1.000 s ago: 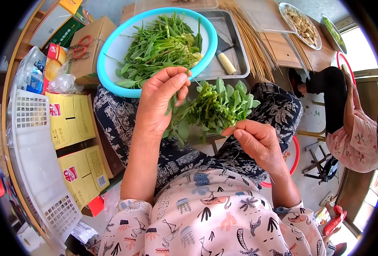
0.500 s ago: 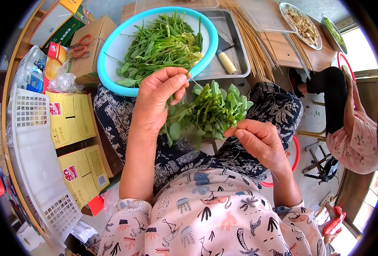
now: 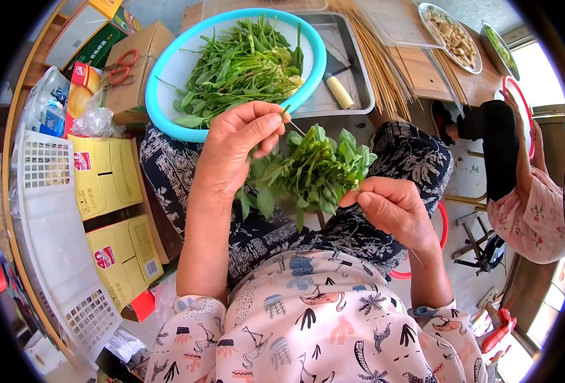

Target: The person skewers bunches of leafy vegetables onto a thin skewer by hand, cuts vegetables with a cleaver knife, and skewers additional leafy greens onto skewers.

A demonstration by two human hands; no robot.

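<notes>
My right hand point(image 3: 391, 207) is closed in a pinch on a thin skewer point(image 3: 297, 129); part of it runs out below the wrist. A thick bunch of leafy greens point(image 3: 317, 169) is threaded along the skewer over my lap. My left hand point(image 3: 247, 137) is closed, pinching a green stem point(image 3: 286, 113) by the skewer's upper tip. Whether the stem is pierced I cannot tell. Leaves hang below the left fingers. Beyond my left hand, a blue-rimmed basin point(image 3: 158, 96) holds a heap of loose leafy greens point(image 3: 244, 70).
A metal tray point(image 3: 362, 89) with a pale-handled tool point(image 3: 338, 92) lies beside the basin. Several bare skewers point(image 3: 375, 57) and a plate of tan chunks point(image 3: 451, 38) are on the table. Cartons point(image 3: 119, 255) and red scissors point(image 3: 123, 67) are at left. Another person's arm point(image 3: 525, 153) is at right.
Both hands stay nearly in place, still pinching. The threaded greens have turned slightly and leaves hang lower. The stem stands up more at the left fingertips. The other person's hands at right have shifted.
</notes>
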